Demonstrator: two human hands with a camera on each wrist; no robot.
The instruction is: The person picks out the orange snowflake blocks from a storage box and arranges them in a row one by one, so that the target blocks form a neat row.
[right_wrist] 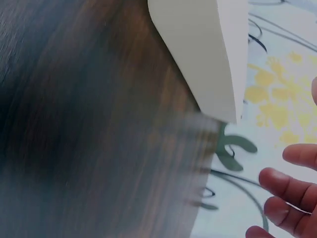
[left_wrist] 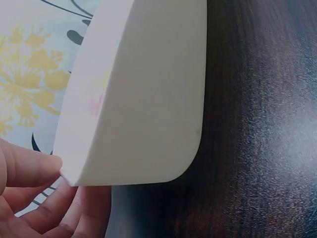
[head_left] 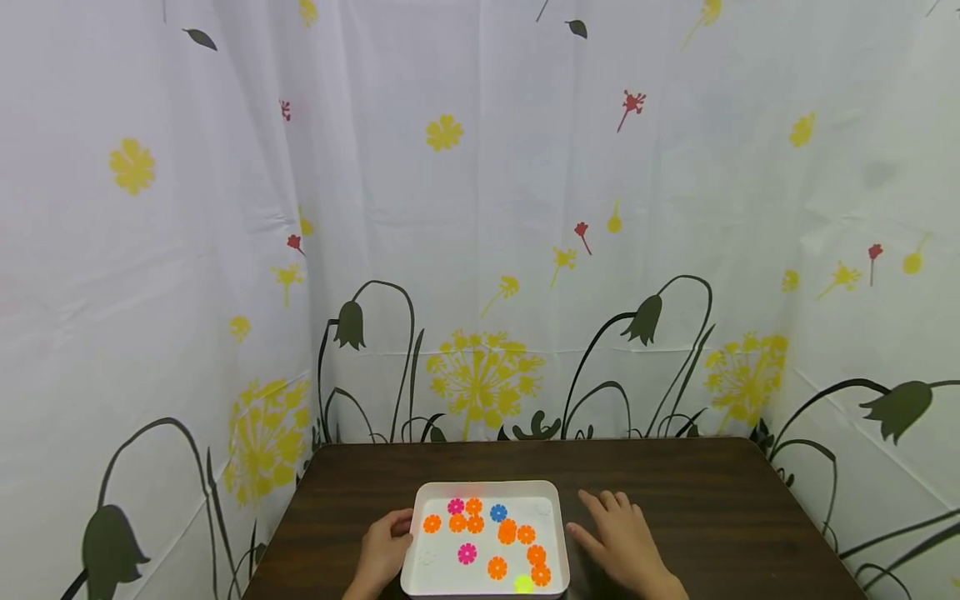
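A white rectangular tray (head_left: 442,575) lies on the dark table in the head view, with several small flower-shaped pieces in it. Most are orange (head_left: 497,568); two are pink (head_left: 467,553), one is blue (head_left: 498,512) and one is yellow-green (head_left: 524,584). My left hand (head_left: 382,550) grips the tray's left side near its far corner; the left wrist view shows the thumb on the rim and fingers behind the wall (left_wrist: 148,99). Just right of the tray, my right hand (head_left: 624,542) is apart from it, fingers spread and holding nothing.
Dark wood-grain table (head_left: 720,517) surrounds the tray, its far edge meeting a curtain. The white curtain (head_left: 525,183), printed with yellow and green plants, hangs behind and along both sides.
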